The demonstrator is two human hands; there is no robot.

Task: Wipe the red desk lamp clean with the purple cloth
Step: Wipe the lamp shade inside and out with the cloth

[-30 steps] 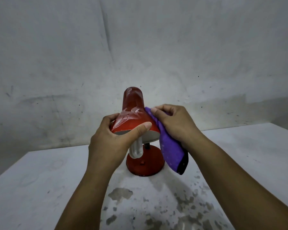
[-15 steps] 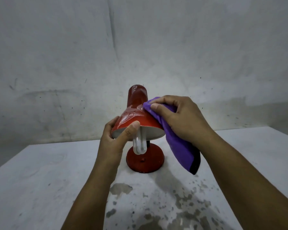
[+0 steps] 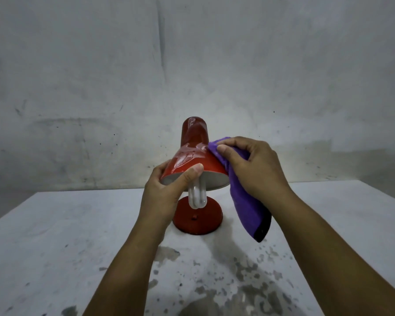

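Observation:
The red desk lamp [image 3: 193,153] stands on its round base on the table, shade tilted toward me, a white bulb hanging out of the shade. My left hand [image 3: 167,197] grips the shade's lower left rim, thumb across the front edge. My right hand [image 3: 255,169] holds the purple cloth [image 3: 246,210] and presses its upper part against the right side of the shade. The cloth's dark-edged tail hangs down to the right of the base. The lamp's stem is hidden behind the shade and bulb.
A grey-white table [image 3: 55,247] with dark worn patches near me carries the lamp. A stained grey wall [image 3: 100,76] rises close behind its far edge.
My right hand has slid the cloth a little up the right side of the shade. My left hand keeps its grip on the rim; the view has shifted slightly.

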